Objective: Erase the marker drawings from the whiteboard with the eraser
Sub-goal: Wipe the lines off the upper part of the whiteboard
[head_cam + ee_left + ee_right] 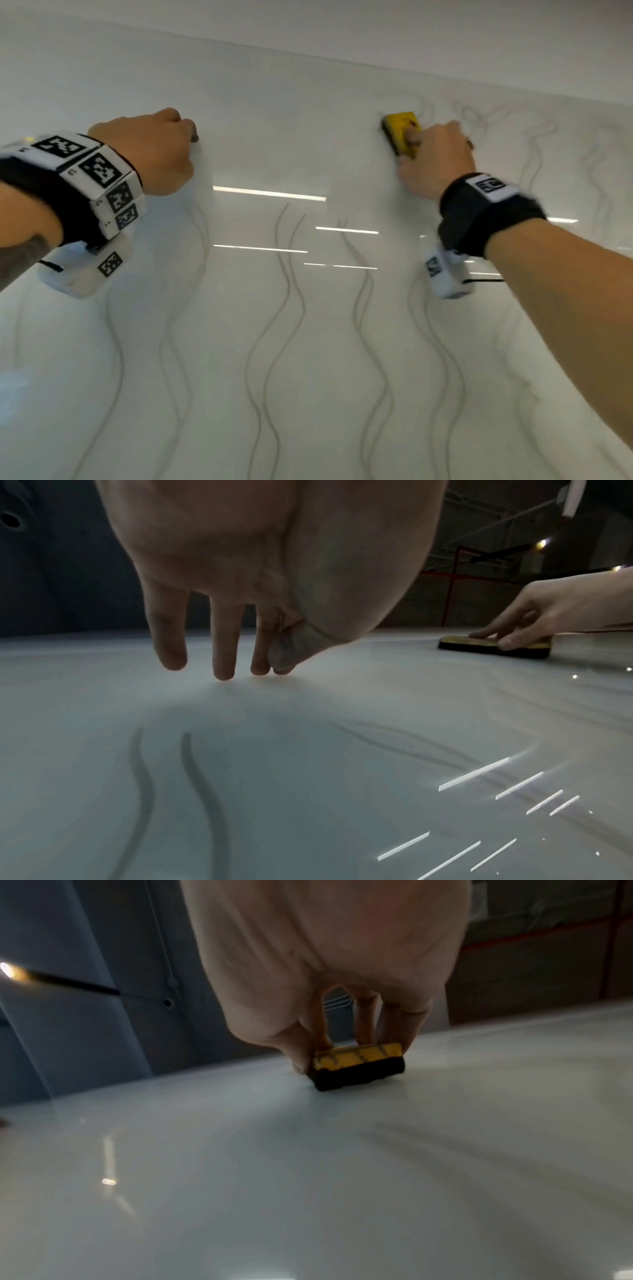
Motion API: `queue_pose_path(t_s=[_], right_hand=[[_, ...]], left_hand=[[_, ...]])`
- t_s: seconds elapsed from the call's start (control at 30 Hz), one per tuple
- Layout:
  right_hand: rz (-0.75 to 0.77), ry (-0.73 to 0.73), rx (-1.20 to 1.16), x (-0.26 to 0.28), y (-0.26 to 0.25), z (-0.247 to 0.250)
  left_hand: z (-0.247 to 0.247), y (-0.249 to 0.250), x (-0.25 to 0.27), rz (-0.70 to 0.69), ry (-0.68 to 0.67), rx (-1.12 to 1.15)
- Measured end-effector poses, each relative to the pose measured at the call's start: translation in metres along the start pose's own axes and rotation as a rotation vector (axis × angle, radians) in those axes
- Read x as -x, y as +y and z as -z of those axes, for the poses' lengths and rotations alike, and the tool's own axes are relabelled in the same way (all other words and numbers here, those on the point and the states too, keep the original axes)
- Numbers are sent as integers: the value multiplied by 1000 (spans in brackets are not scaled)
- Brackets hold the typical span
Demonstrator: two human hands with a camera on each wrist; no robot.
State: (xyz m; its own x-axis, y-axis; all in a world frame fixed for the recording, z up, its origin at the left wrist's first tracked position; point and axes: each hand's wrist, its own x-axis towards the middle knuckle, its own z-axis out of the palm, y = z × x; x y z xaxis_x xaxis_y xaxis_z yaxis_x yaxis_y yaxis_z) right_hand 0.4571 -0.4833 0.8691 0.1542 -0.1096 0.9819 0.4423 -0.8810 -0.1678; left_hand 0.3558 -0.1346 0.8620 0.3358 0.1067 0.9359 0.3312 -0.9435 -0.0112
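The whiteboard [308, 359] fills the view, glossy and white. Grey wavy marker lines [289, 308] run down its lower half, and fainter lines [534, 154] show at the upper right. My right hand [435, 157] grips the yellow eraser [400, 133] by its sides, its black felt flat on the board near the top edge. From the right wrist, the eraser [356, 1066] sits between thumb and fingers. My left hand [154, 150] holds nothing; its straight fingertips [222, 669] touch the board to the left of the eraser [493, 646].
The stretch of board [281, 144] between my hands bears no lines. Two dark wavy strokes [205, 791] lie just below my left hand. Ceiling lights reflect as bright bars [270, 193] in the board's middle. The board's top edge [342, 58] runs just above both hands.
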Motion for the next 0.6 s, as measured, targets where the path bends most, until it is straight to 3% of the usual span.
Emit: queue_pose_path(t_s=[0.1, 0.2, 0.33, 0.43, 0.5, 0.6], right_hand=[[167, -71, -18, 27, -29, -13], [271, -98, -6, 52, -1, -11], [21, -25, 12, 19, 50, 11], [-115, 4, -68, -25, 41, 21], [-79, 2, -113, -39, 10, 17], [92, -76, -114, -26, -28, 1]], left_hand=[[11, 20, 5, 21, 39, 3], [21, 52, 8, -71, 85, 60], [29, 91, 7, -212, 43, 126], [29, 108, 5, -245, 27, 70], [29, 114, 2, -244, 8, 48], [28, 115, -2, -225, -10, 62]])
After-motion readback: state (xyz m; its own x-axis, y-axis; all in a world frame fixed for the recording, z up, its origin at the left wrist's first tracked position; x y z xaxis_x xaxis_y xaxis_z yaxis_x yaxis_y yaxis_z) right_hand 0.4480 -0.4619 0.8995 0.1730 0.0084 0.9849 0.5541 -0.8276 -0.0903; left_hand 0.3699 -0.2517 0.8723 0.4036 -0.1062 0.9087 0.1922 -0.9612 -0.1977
